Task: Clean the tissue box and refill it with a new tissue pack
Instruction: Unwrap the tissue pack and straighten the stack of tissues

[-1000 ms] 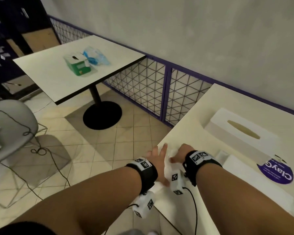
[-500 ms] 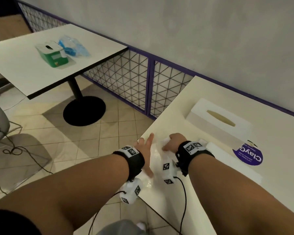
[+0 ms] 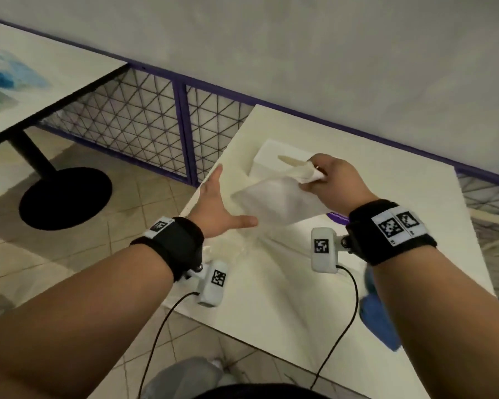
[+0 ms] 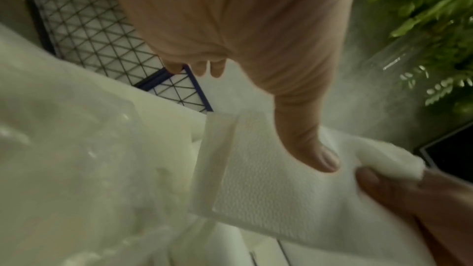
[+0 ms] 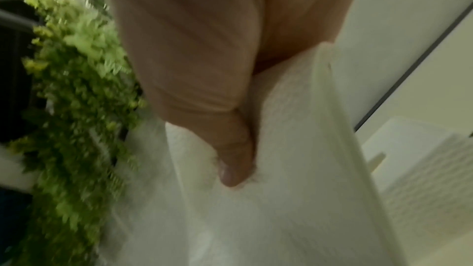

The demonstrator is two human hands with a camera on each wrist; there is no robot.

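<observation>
The white tissue box with its slot on top stands at the back of the cream table. My right hand grips one end of a white stack of tissues and holds it in the air in front of the box. The right wrist view shows my thumb pressed into the tissue stack. My left hand is open with straight fingers, and its thumb reaches to the stack's lower corner; I cannot tell whether it touches. A crumpled clear wrapper lies on the table below my left hand.
A blue cloth lies on the table under my right forearm, and a purple label peeks out below the tissues. The table's left edge drops to a tiled floor. A purple mesh fence and another table stand to the left.
My right hand has lifted the tissue stack from the table's near left corner up toward the box. My left hand stays low and open, with the wrapper left on the table.
</observation>
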